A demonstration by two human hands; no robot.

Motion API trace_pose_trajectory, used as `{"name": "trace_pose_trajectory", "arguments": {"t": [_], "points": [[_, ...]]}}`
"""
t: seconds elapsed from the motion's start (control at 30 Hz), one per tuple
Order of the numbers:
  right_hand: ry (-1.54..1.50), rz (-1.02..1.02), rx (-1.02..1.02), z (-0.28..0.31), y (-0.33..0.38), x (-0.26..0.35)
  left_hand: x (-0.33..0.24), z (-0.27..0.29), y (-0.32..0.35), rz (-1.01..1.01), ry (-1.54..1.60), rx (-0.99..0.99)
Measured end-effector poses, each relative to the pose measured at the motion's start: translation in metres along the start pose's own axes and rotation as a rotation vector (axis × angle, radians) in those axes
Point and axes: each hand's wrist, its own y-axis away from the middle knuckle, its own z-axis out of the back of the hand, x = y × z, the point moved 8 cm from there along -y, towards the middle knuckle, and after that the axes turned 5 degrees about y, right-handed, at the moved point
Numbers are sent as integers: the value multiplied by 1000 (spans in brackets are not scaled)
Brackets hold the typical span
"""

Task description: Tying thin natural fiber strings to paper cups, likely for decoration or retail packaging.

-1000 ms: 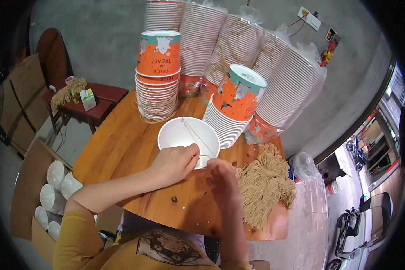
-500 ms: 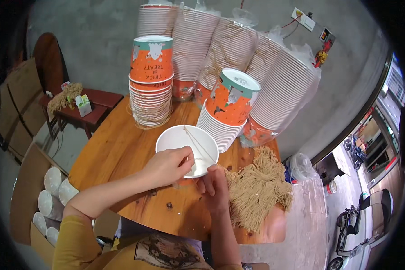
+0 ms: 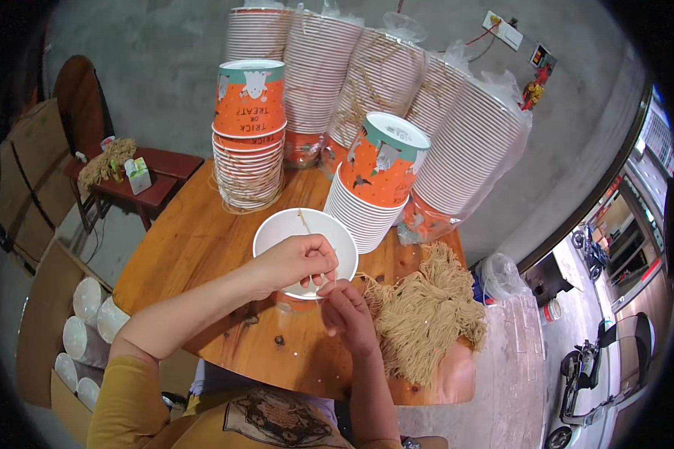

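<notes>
A paper bucket (image 3: 273, 233), white inside, stands mouth up on the table in front of me. A thin tan string (image 3: 304, 220) runs from its far inner wall toward my hands. Over the bucket's mouth, my left hand (image 3: 298, 262) pinches the string between thumb and fingers. My right hand (image 3: 347, 316), at the near right rim, has its fingertips closed on the string close to the left ones. Just right of that hand lies a heap of tan strings (image 3: 430, 322). Exactly how the string is looped between the fingers is too fine to make out.
Upside-down stacked orange buckets stand behind: a left stack (image 3: 249, 165) draped with strings and a right stack (image 3: 378, 183). Tall plastic-wrapped stacks (image 3: 468, 150) line the wall. White rolls fill a cardboard box (image 3: 41, 322) at left. A red bench (image 3: 153, 191) holds more string.
My left hand has moved right and slightly up, my right hand a little left and down, bringing the fingertips together. The string stretched across the bucket's mouth has slackened.
</notes>
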Motion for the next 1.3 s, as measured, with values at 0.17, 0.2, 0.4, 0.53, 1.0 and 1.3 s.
{"name": "trace_pose_trajectory", "arguments": {"t": [0.17,0.2,0.4,0.53,1.0,1.3], "points": [[-277,-21,-24,5,2,11,6,-2,0,23,14,0],[-362,30,-58,9,0,16,7,-3,-1,33,0,6],[-205,106,-26,-2,-4,54,8,2,0,-6,-71,-4],[188,231,-92,6,0,64,4,-1,1,22,-96,-25],[-129,139,-183,11,-24,68,20,-7,-2,51,-228,116],[63,87,-106,10,-41,69,15,-22,0,95,-183,172]]}}
